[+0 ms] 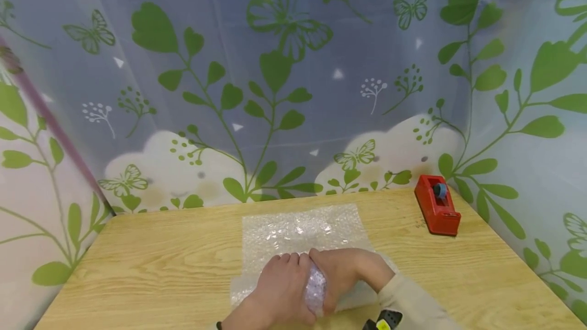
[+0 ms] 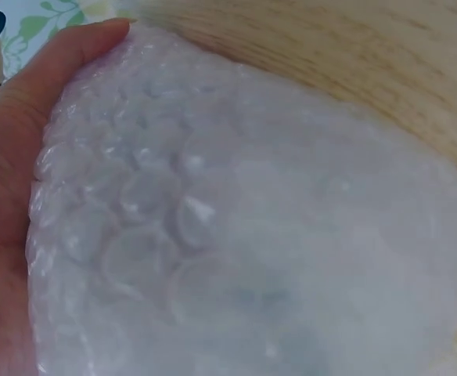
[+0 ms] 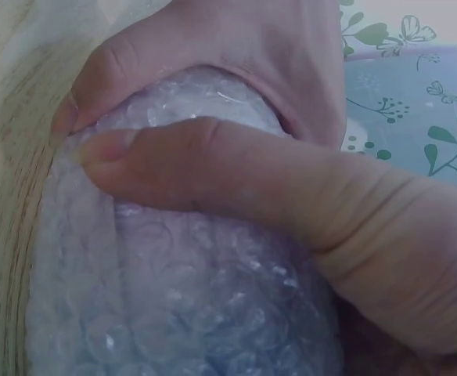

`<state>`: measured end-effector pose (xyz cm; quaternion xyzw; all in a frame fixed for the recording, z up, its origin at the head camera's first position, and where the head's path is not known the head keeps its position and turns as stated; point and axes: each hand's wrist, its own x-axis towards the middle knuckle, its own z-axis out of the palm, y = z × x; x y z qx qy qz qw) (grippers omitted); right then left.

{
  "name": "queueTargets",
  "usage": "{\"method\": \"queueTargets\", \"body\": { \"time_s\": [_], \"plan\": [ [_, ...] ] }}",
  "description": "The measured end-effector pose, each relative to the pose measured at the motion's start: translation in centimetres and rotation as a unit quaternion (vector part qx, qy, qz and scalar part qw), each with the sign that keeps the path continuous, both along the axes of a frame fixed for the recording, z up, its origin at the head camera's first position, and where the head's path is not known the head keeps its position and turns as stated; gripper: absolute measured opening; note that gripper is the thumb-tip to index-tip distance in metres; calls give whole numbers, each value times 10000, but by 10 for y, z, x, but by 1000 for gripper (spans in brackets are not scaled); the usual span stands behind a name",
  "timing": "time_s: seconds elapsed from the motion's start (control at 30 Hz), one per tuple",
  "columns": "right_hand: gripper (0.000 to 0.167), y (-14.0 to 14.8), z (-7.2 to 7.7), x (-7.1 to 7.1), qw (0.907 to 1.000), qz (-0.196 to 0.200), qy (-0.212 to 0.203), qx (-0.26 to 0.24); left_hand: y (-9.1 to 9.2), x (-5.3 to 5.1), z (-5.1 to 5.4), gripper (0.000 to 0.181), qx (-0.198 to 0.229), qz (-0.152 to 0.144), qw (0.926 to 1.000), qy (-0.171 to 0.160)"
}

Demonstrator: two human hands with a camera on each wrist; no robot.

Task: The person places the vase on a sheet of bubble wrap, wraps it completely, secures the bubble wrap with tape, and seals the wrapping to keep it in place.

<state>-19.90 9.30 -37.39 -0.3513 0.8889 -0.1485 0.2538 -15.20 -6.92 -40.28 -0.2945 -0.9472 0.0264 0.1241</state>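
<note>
A bundle rolled in bubble wrap (image 1: 315, 289) sits between my two hands near the front of the table. My left hand (image 1: 282, 286) grips it from the left, and my right hand (image 1: 341, 271) grips it from the right. In the right wrist view, the right thumb (image 3: 205, 168) lies across the wrapped bundle (image 3: 197, 282). The left thumb in the left wrist view runs along the edge of the bubble wrap (image 2: 150, 196). What the wrap encloses is too blurred to tell. A flat stretch of bubble wrap sheet (image 1: 302, 228) spreads on the table beyond the hands.
A red tape dispenser (image 1: 437, 208) with a small blue-rimmed roll stands at the table's right rear. The wooden table (image 1: 174, 253) meets patterned curtains (image 1: 284, 141) at the back and sides. A dark band with a yellow-marked device (image 1: 384, 322) sits on the right wrist.
</note>
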Motion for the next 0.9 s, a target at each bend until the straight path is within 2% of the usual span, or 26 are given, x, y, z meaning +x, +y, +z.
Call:
{"method": "queueTargets", "body": {
  "time_s": [0.17,0.23,0.43,0.63,0.9],
  "plan": [
    [71,1,2,-2,9995,-82,-313,-65,-1,-3,2,80,-83,-22,9998,-158],
    [70,1,1,-3,9990,-64,-423,-112,-2,-4,3,81,-25,-60,9997,-216],
    [70,1,1,-7,9983,-29,-563,-121,-4,-8,4,80,204,-182,9974,-660],
    [65,3,-1,-12,9966,154,-730,-352,-6,-14,3,78,340,-332,9952,-860],
    [51,4,-2,-17,9874,412,-1306,-798,-7,-19,2,73,700,-321,9842,-1593]
  ]
}}
